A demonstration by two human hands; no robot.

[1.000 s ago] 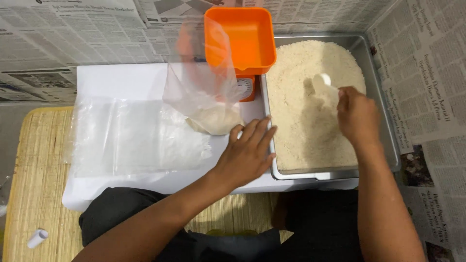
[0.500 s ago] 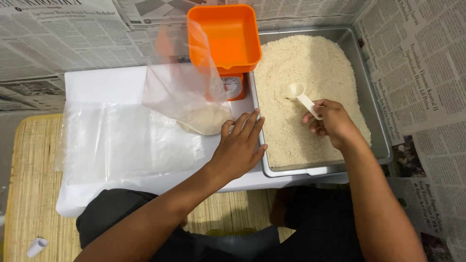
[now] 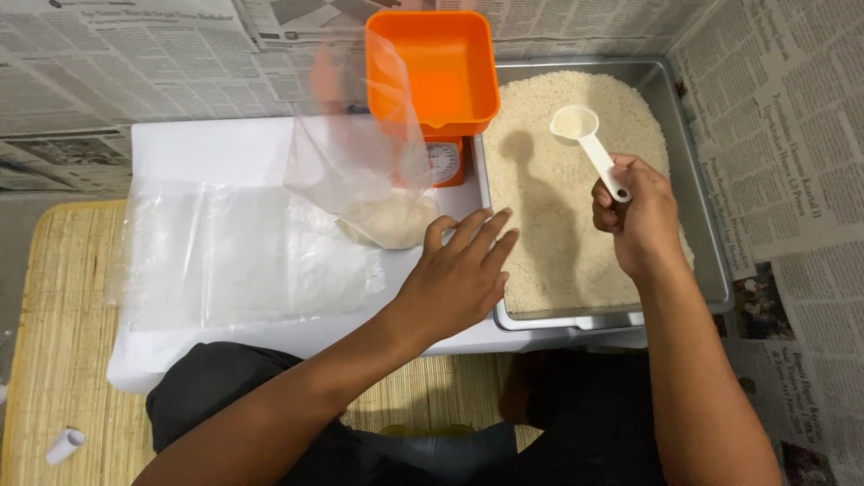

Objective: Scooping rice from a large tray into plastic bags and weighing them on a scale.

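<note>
- Currently the small white plastic measuring scoop (image 3: 589,148) is up in the air over the grey metal tray (image 3: 688,162), bowl loaded with white rice; right hand (image 3: 634,216) is closed around the handle end.
- Scoop bowl sits roughly level. Any wrist tilt on the way across and grains drop outside the tray, likely onto the white table top (image 3: 207,148).
- Grip is far back on the handle, so the loaded end has leverage; a jolt could roll the scoop in the fingers.
- Clear plastic bag (image 3: 369,171), with a small heap of rice at the bottom, stands upright just beside the orange kitchen scale (image 3: 445,162) and its square orange pan (image 3: 441,67). Nothing holds it; its mouth looks blurred and I can't tell how wide it gapes. It could slump and spill.
- Left hand (image 3: 459,274) is open, fingers spread, palm down at the tray's near-left corner, near the bag but not touching it. No support to the bag from there.
- Rice in the tray is heaped near the rim on the left side; a knock could push grains over.
- Stack of flat clear bags (image 3: 234,256) lies on the table left of the filled one; stray rice could land on them.
</note>
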